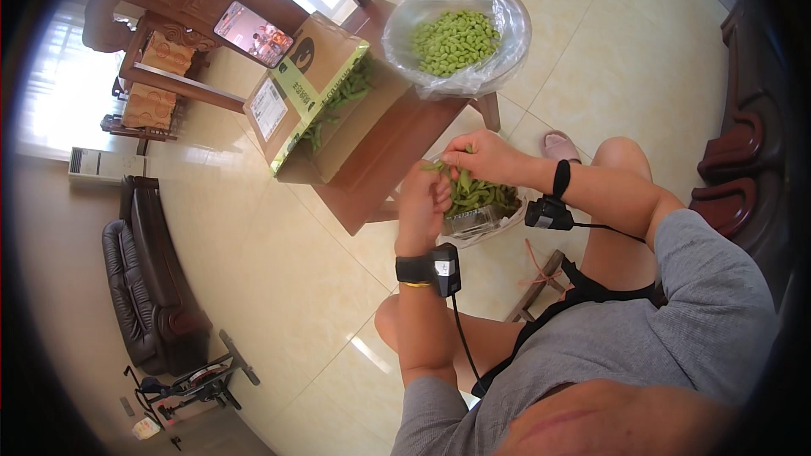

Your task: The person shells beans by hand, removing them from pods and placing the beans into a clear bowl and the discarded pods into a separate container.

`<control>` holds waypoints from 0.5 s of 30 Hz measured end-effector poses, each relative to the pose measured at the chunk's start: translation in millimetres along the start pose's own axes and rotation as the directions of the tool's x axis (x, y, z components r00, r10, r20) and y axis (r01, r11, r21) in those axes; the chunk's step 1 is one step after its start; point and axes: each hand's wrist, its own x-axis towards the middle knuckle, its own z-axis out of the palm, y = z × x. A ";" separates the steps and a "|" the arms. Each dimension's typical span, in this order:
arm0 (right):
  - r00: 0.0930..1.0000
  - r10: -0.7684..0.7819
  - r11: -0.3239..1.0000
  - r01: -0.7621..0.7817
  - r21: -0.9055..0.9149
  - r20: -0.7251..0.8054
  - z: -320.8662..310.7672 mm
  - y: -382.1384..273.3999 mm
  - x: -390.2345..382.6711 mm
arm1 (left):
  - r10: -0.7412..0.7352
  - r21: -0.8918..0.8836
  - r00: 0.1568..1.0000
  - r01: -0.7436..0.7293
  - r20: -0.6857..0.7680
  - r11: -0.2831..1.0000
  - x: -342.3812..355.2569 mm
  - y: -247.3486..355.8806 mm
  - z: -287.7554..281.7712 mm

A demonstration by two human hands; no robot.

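Note:
My left hand (425, 192) and my right hand (487, 158) are close together, fingers pinched on a green soybean pod (437, 166) between them. Small details of the pod are hidden by my fingers. Just below my hands, a container (479, 224) on the floor holds many green pods (481, 196). Ahead stands a round bowl (517, 13) lined with a clear plastic bag (401, 38), with a heap of shelled green beans (456, 42) inside. Left of it, an open cardboard box (325, 34) lies on its side with more pods (353, 89) in it.
A brown wooden bench (359, 203) carries the box and bowl. A phone (253, 34) with a lit screen leans at the box's top. A pink slipper (559, 146) is near my right knee. Dark sofas (152, 279) and an exercise bike (198, 384) stand farther off.

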 end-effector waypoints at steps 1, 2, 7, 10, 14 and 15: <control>0.998 0.057 0.997 -0.057 0.048 0.006 0.1 -1.5 0.1 | 0.022 0.062 1.000 -0.021 -0.018 0.998 -0.1 -0.4 2.1; 0.994 0.112 0.989 -0.113 0.095 0.015 0.0 -4.3 -0.3 | 0.022 0.062 1.000 -0.020 -0.018 0.998 0.5 -1.4 3.2; 0.961 0.265 0.923 -0.277 0.268 0.083 -1.6 -10.5 2.5 | 0.403 0.756 0.915 -0.260 -0.006 0.600 7.4 -14.6 -6.7; 0.960 0.274 0.930 -0.280 0.239 0.059 -6.4 -7.5 3.6 | 0.336 0.599 0.941 -0.240 -0.051 0.764 5.2 -16.1 9.5; 0.997 0.069 0.997 -0.070 -0.020 -0.021 -6.9 -9.2 5.4 | 0.103 0.230 0.994 -0.090 -0.045 0.969 1.4 -4.4 5.3; 0.997 0.069 0.997 -0.070 -0.020 -0.022 -6.9 -10.8 5.1 | 0.077 0.169 0.997 -0.072 -0.024 0.983 1.2 -3.0 3.7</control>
